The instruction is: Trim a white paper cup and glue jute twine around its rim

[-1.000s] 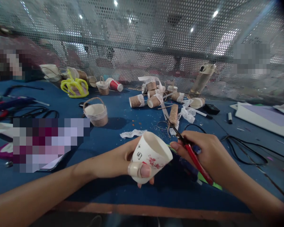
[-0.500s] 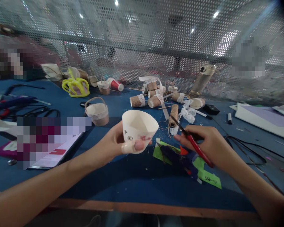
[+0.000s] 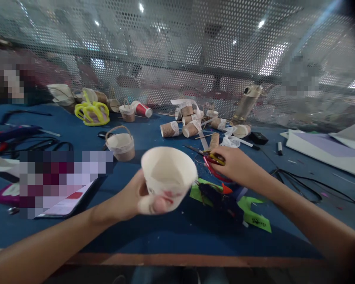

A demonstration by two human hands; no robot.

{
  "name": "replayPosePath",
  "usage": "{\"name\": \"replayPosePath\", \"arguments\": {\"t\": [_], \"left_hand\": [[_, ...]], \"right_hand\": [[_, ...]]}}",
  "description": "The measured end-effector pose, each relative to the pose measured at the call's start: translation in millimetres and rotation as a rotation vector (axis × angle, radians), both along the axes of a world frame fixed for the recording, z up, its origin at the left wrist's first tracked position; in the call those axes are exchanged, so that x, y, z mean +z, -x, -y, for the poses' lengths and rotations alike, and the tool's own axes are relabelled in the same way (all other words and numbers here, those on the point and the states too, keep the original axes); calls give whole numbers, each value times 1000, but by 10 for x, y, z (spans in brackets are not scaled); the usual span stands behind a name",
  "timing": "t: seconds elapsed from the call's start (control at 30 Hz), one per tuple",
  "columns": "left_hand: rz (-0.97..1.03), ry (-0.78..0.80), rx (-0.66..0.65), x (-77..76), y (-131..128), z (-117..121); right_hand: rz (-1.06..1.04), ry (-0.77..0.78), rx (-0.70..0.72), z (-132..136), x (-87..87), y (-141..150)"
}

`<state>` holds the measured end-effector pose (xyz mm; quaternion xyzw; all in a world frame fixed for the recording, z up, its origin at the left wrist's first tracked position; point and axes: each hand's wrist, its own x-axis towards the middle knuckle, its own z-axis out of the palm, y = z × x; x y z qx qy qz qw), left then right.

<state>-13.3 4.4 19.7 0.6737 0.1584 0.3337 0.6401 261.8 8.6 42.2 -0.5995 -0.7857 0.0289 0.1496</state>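
Within the left grip (image 3: 132, 200), a smooth tapered paper cup (image 3: 169, 173)

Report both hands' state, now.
Left hand: closed around the white paper cup with red print.
Right hand: at the red-handled, dark-bladed scissors; whether its grip is closed cannot be told.

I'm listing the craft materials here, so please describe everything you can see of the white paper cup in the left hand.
The white paper cup looks like thin card, with a wide open mouth and sides that narrow downward. A red printed pattern, blurred, marks its outer wall. It is held mouth up, so its pale inside shows; its exact tilt is hard to judge. The left hand grips it low, covering part of the front wall, above the blue tabletop.
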Motion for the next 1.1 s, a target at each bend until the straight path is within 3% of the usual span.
{"name": "replayPosePath", "arguments": {"t": [0.13, 0.2, 0.33, 0.53, 0.73, 0.87, 1.1], "left_hand": [[-234, -72, -280, 13, -60, 45], [-238, -236, -331, 6, -104, 35], [-279, -254, -346, 14, -128, 6], [-360, -148, -186, 94, -82, 15], [-310, 116, 121, 69, -132, -50], [-311, 240, 145, 85, -190, -101], [-248, 236, 170, 45, -190, -155]], "right_hand": [[17, -3, 53, -326, -37, 253], [-10, -11, 70, -478, -69, 348], [-88, -25, 166, -609, -113, 392], [-130, -72, 319, -355, -74, 101], [-114, -23, 300, 111, -6, -202], [-137, 100, 287, 330, -57, -336], [-120, 275, 416, 378, -110, -532]]}}
